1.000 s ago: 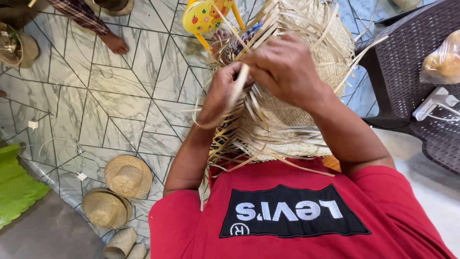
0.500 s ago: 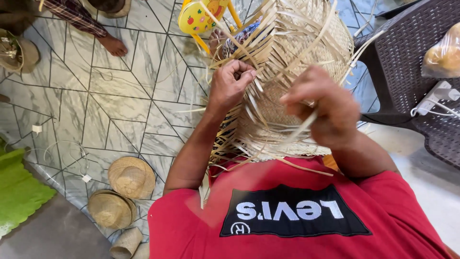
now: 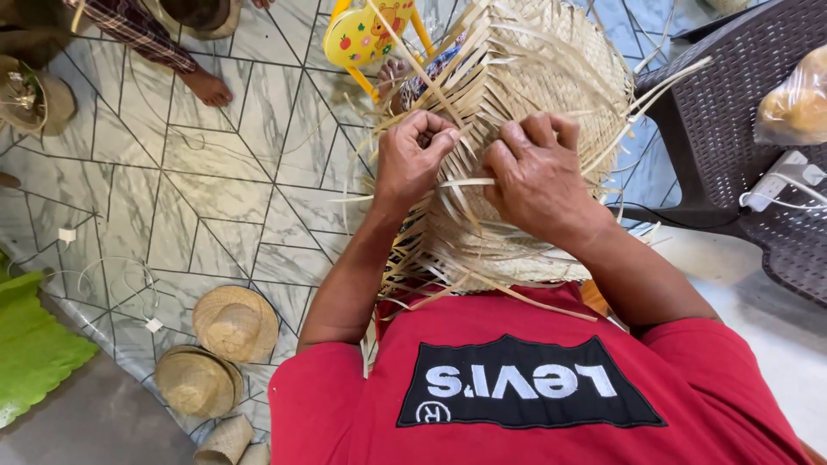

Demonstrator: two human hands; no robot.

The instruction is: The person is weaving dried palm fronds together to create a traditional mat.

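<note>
A half-woven straw hat (image 3: 551,77) of pale flat strips rests against my lap, loose strip ends sticking out all round. My left hand (image 3: 416,155) pinches strips at the weave's edge. My right hand (image 3: 538,176) is closed on one flat strip (image 3: 465,182) that runs sideways between the two hands. Both hands lie on the hat's near side, close together. My red shirt (image 3: 534,379) fills the bottom of the view.
Two finished straw hats (image 3: 234,323) and small woven pieces (image 3: 226,441) lie on the tiled floor at lower left. A green mat (image 3: 34,353) is at the left edge. A yellow child's chair (image 3: 370,30) stands beyond the hat, a dark wicker chair (image 3: 732,146) at right. Another person's bare foot (image 3: 207,86) is at upper left.
My right hand has swung back in from the right onto the hat, drawing a strip across toward my left hand. My left hand has stayed on the weave's edge.
</note>
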